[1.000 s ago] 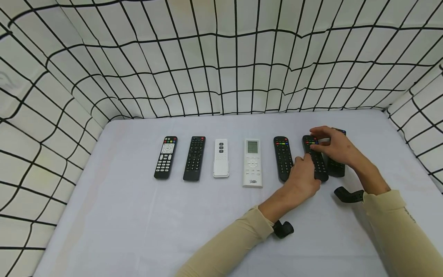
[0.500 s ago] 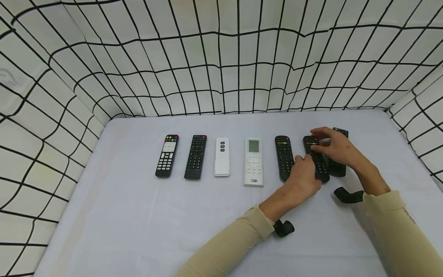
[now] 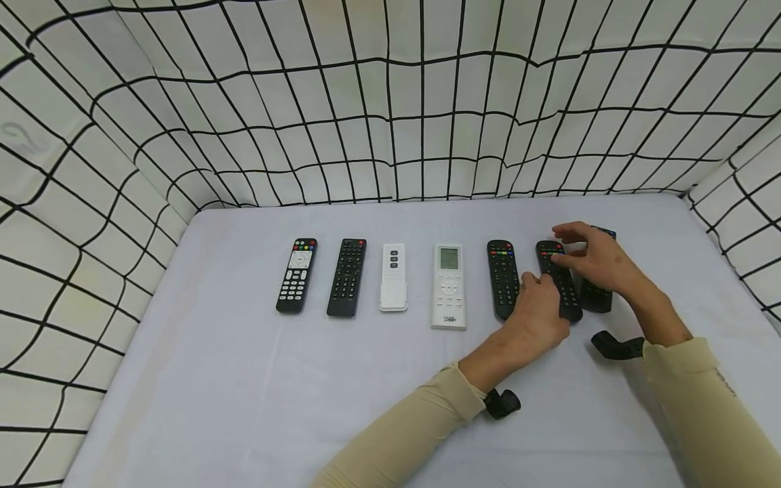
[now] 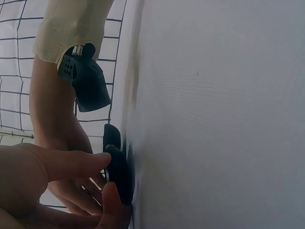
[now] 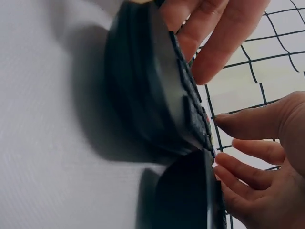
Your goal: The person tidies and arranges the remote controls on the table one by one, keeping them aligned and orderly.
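Observation:
Several remote controls lie in a row on a white table. My left hand (image 3: 532, 313) grips the lower half of a black remote control (image 3: 563, 290), second from the right. In the left wrist view, its thumb (image 4: 83, 163) and a finger (image 4: 112, 202) meet that remote's edges. My right hand (image 3: 594, 256) is over the remote's far end, thumb tip close to the coloured keys and fingers loosely bent beyond. The right wrist view has the right thumb (image 5: 248, 123) near the key face. The rightmost black remote (image 3: 596, 295) is partly hidden under my right hand.
To the left lie another black remote (image 3: 502, 278), a white one with a screen (image 3: 449, 301), a small white one (image 3: 393, 281) and two black ones, including one with white keys (image 3: 296, 274). Black netting (image 3: 396, 122) over white walls surrounds the table.
My right hand has eased slightly right, away from the remote's upper end. The left hand keeps its grip; the whole head view has shifted a little.

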{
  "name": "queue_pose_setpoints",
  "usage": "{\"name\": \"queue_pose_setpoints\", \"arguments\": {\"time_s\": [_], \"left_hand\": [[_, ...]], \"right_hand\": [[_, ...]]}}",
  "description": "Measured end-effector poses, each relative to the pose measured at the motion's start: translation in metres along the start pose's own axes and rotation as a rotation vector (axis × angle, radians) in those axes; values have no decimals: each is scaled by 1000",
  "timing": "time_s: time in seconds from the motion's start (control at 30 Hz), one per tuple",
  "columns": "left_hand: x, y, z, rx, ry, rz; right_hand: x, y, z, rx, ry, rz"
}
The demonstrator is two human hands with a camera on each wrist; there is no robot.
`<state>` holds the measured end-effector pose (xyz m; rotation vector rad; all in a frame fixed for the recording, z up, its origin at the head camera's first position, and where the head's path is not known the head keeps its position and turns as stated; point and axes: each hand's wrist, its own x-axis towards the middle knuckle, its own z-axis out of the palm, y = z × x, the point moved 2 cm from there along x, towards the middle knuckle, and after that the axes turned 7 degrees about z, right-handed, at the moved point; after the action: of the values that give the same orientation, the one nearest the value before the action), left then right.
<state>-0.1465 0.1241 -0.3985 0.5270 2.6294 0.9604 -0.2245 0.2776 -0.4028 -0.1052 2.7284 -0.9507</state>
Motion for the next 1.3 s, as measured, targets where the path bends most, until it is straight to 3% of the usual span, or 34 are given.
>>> {"name": "queue_pose_setpoints", "arguments": {"time_s": [0.17,0.5,0.6,0.83,1.07,1.3], "left_hand": [[-3,6,0,48,40,33],[-2,14,5,309,200,174],[2,16,6,333,205,182],[12,19,8,275,167,177],[19,25,17,408,165,130],[24,25,25,508,200,115]], "right_hand": [[-4,3,-8,54,124,-41],[-9,12,-25,59,268,-30],[-9,18,-27,50,280,0],[-8,37,-34,27,313,78],[-4,50,-40,4,297,156],[-1,58,-39,32,198,225]]}}
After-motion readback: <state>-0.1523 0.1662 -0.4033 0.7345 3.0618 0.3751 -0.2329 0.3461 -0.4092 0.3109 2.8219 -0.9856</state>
